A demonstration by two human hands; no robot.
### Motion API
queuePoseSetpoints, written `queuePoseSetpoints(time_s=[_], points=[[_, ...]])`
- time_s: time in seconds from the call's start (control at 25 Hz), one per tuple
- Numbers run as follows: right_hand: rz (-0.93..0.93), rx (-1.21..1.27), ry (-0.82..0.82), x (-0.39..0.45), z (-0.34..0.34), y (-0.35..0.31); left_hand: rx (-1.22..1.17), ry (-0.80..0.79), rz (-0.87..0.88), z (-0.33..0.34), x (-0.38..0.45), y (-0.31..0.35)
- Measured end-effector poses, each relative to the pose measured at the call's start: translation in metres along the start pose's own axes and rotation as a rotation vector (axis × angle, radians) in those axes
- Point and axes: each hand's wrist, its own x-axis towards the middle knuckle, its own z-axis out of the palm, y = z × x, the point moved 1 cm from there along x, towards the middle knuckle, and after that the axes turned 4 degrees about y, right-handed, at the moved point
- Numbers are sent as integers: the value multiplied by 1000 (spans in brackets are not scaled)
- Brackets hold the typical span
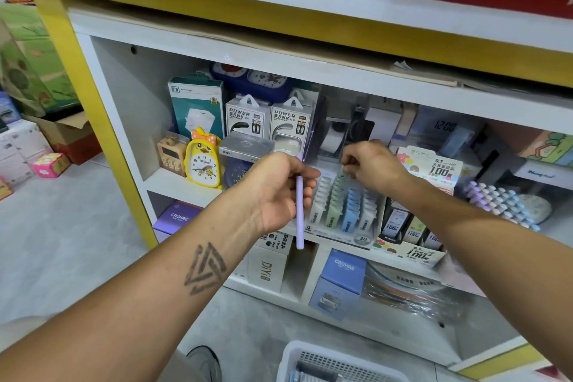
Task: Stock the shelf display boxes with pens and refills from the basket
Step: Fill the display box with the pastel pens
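My left hand (279, 192) grips a lilac pen-shaped item (299, 217) that hangs almost upright in front of the shelf. To its right, my right hand (372, 164) reaches over the display box (362, 239) of small white, green and blue refill cases. Its curled fingertips pinch at the top of the green row (336, 198); what they hold is hidden. A white plastic basket (313, 353) sits on the floor at the bottom edge, with dark items inside.
The white shelf holds power bank boxes (248, 118), a yellow duck clock (203, 161), a lead refill display (412, 232) and pastel pens (499, 201) on the right. Blue boxes (341, 276) stand on the lower shelf. Cartons lie on the floor at left.
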Motion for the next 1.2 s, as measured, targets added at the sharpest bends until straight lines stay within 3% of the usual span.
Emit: queuePoseSetpoints(time_s=[0.16,0.4,0.48,0.56,0.68,1.0,1.12,1.2], points=[[20,20,-66,1,2,1,29,-3,-5,0,-1,-2],[-28,-158,-163,-1,-5,-9,-20,-14,45,-2,4,-3],[62,183,-88,-12,-22,-16,2,-31,76,3,6,-5],[172,744,-87,-36,-42,-25,59,-69,126,11,7,-8],[154,1028,-59,-76,-62,-28,174,-97,236,28,5,-19],[298,1077,306,-154,-108,41,535,-183,606,113,12,-67],[289,895,513,-179,-138,82,957,-205,888,138,16,-86],[264,722,553,-194,-147,101,1205,-295,1064,146,17,-98]])
